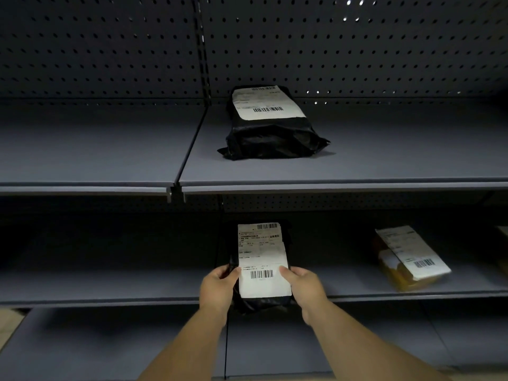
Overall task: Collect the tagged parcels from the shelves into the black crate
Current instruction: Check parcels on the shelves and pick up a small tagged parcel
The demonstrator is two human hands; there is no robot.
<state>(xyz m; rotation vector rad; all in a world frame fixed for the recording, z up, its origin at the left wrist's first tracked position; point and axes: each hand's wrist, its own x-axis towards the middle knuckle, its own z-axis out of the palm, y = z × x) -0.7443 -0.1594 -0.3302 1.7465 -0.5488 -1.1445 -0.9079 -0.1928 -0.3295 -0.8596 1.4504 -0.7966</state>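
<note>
A black-wrapped parcel [262, 266] is held at the front edge of the middle shelf [110, 287], gripped at its near end from both sides. The left hand [218, 288] is curled round the parcel's left edge, the thumb laid at the margin of the white shipping label [262, 259]; the right hand [301, 285] is closed on the right edge, its thumb pressed onto the label beside the lower barcode. The two-handed hold is judged to suit a soft, loosely filled bag, which would sag if taken by one corner, and it keeps the label facing up so that it can be read. The parcel is long and narrow, wrapped in crinkled glossy black film, and nearly covered by the creased label, which bears a barcode at the far end and another at the near end. Its near end hangs past the shelf lip; whether the far end rests on the shelf cannot be told in the dim light.

Above the held parcel, on the upper shelf [384, 166], a second black parcel [272, 133] lies flat with its own label turned up, set back toward the pegboard wall [357, 50]. To the right of the held parcel, on the same middle shelf, a yellowish parcel [404, 273] lies askew under a white label. Both are judged to await collection. The black crate is not in view.
</note>
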